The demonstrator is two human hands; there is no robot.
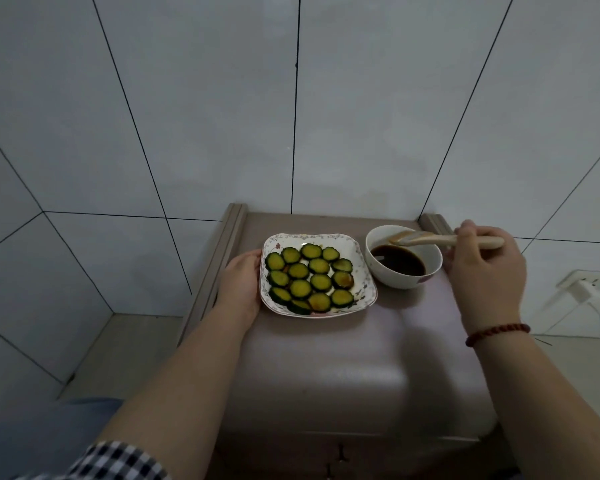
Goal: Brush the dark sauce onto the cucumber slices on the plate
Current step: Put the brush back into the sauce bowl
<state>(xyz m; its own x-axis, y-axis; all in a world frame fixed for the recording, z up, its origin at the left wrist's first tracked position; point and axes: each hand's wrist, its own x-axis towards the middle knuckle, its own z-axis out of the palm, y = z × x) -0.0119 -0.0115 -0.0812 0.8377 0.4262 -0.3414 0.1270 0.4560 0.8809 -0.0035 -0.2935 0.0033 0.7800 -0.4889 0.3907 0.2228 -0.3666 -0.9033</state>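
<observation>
A white square plate (pixel 362 258) with a floral rim holds several green cucumber slices (pixel 300 271); those on its right side carry brown sauce. My left hand (pixel 239 285) grips the plate's left edge. To the right stands a white bowl (pixel 395 280) with dark sauce (pixel 400 263) in it. My right hand (pixel 482 268) holds a pale brush (pixel 440 240) by its handle. The brush head hovers over the bowl's far rim, above the sauce.
Everything sits on a small grey-brown table (pixel 326 358) pushed against a white tiled wall (pixel 291 116). A raised ledge (pixel 219 258) runs along the table's left side. A wall socket with a white plug and cable (pixel 584 289) is at the right.
</observation>
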